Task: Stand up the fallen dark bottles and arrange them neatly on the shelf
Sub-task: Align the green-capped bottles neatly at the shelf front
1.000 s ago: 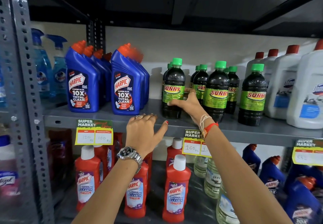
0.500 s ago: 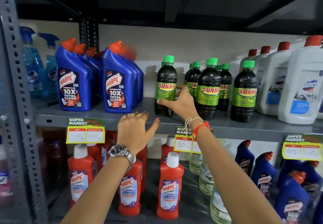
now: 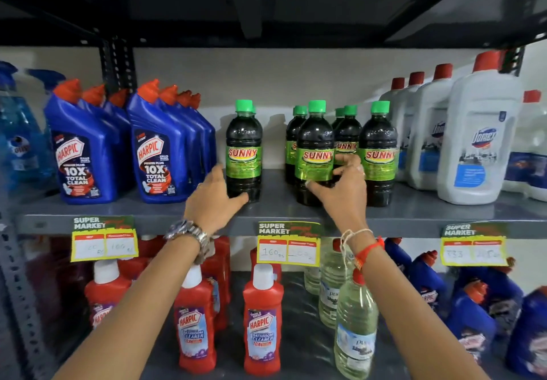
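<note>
All the dark bottles we can see on the shelf (image 3: 281, 210) are upright, so we judge the work left is spacing and lining up. Our left hand (image 3: 214, 199) cups the base of the lone bottle (image 3: 244, 151), thumb on its near side and the other digits around the far side; we take it as a loose hold, though motion blur keeps us from being sure how firmly it closes. This bottle stands apart from the others, with a clear gap between it and the cluster to its right. Our right hand (image 3: 343, 190) wraps the lower half of the front bottle (image 3: 314, 154) of that cluster, fingers (image 3: 347, 162) curled over the label edge. To do this well, we should keep both grips low near the bases, since these are tall and narrow and likely to tip if pushed high. We would slide rather than lift, bringing the lone bottle toward the group until they sit just beside each other, front labels facing out. The Harpic bottles (image 3: 159, 154) to the left and the white bottles (image 3: 476, 142) to the right bound the space, so we should avoid nudging either.
</note>
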The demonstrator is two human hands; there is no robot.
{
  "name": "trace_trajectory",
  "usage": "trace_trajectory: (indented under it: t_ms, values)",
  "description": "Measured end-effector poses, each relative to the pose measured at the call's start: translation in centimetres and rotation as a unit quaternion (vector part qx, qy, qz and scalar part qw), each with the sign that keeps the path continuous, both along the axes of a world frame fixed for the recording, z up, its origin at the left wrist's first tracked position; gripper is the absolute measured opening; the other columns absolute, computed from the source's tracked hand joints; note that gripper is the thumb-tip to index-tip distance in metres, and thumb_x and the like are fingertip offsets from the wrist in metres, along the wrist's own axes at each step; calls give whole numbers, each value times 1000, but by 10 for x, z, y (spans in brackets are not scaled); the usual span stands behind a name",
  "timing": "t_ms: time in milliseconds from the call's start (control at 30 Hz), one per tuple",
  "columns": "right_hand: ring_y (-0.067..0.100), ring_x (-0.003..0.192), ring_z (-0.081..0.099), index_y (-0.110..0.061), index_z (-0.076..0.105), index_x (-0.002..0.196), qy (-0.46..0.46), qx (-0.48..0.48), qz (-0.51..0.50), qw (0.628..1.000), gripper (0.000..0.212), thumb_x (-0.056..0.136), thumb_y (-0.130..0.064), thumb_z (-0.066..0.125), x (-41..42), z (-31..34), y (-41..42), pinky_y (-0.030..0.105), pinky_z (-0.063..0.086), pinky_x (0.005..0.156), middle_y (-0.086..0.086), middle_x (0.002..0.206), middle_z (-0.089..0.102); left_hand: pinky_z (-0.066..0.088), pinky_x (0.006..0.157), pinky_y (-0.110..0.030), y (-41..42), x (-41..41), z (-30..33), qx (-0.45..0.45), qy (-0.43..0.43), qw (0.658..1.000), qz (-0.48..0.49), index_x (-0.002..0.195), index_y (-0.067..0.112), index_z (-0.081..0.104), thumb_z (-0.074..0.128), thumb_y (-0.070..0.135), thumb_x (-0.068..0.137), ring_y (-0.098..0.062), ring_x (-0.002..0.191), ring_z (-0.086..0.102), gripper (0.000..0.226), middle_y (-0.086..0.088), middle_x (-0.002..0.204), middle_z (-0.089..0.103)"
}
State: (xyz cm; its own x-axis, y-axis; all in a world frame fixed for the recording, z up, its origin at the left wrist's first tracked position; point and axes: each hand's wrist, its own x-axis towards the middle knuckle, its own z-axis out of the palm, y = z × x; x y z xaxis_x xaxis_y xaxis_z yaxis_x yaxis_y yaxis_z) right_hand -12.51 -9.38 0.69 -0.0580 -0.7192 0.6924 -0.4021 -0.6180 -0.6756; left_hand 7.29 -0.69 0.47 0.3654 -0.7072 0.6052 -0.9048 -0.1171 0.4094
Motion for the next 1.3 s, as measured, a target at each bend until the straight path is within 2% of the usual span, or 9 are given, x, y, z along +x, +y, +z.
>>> trace_trajectory:
  t_ms: [67, 133, 200, 333, 467, 700, 900, 1067, 1300]
  values:
    - [26, 113, 51, -9, 41, 125, 28, 39, 42, 998, 80, 60, -22, 86, -2, -3, -9, 38, 46, 95, 8, 116, 51, 45, 84, -39, -13, 1, 7, 31, 80, 996, -28, 131, 8, 31, 69, 41, 73, -30, 109, 54, 77, -14, 126, 54]
    - [29, 122, 48, -6, 32, 136, 41, 95, 78, 992, 92, 63, -21, 85, -6, -2, -16, 40, 42, 103, 14, 127, 52, 42, 86, -33, -21, 4, 8, 48, 142, 987, -55, 127, 7, 39, 73, 37, 70, -28, 109, 54, 73, -12, 124, 57]
    - [31, 125, 48, -6, 28, 141, 45, 139, 112, 983, 91, 69, -20, 82, -10, 1, -19, 37, 40, 105, 16, 133, 51, 40, 87, -31, -24, 6, 6, 43, 169, 982, -68, 123, 8, 49, 76, 33, 68, -27, 109, 55, 65, -12, 123, 59]
    - [29, 120, 52, -4, 43, 133, 62, 136, 119, 982, 72, 73, -17, 79, -11, 3, -19, 31, 40, 98, 14, 129, 55, 43, 93, -37, -27, 14, 2, 22, 205, 976, -72, 117, 10, 57, 80, 30, 62, -25, 104, 58, 62, -11, 117, 64]
    - [31, 112, 59, -3, 48, 125, 60, 140, 123, 981, 68, 69, -19, 82, -4, 3, -20, 38, 47, 98, 14, 122, 61, 44, 94, -40, -32, 16, 1, 14, 207, 976, -66, 115, 8, 58, 81, 28, 61, -24, 102, 59, 62, -11, 115, 65]
    - [30, 115, 57, -6, 42, 133, 57, 151, 135, 978, 75, 70, -19, 81, 5, 6, -21, 37, 45, 100, 13, 131, 56, 44, 89, -37, -34, 17, 1, 15, 180, 983, -37, 114, 5, 54, 78, 29, 66, -28, 103, 57, 59, -14, 116, 63]
    - [32, 116, 56, -7, 41, 135, 52, 154, 134, 978, 76, 71, -19, 81, 6, 4, -22, 41, 44, 102, 14, 132, 55, 42, 97, -44, -35, 24, 3, 38, 208, 975, -67, 119, 7, 53, 80, 27, 64, -27, 107, 57, 65, -13, 120, 61]
    - [32, 116, 56, -6, 40, 135, 50, 151, 134, 978, 74, 74, -16, 79, 6, 4, -19, 39, 44, 101, 15, 132, 54, 39, 100, -45, -37, 28, 3, 47, 226, 968, -95, 120, 8, 52, 81, 25, 62, -26, 110, 56, 67, -13, 122, 60]
    - [32, 115, 56, -5, 42, 132, 47, 150, 124, 980, 68, 75, -16, 77, 6, 4, -16, 37, 45, 98, 15, 130, 56, 40, 99, -45, -39, 30, 1, 52, 205, 973, -92, 122, 9, 50, 80, 33, 62, -26, 110, 56, 71, -12, 123, 60]
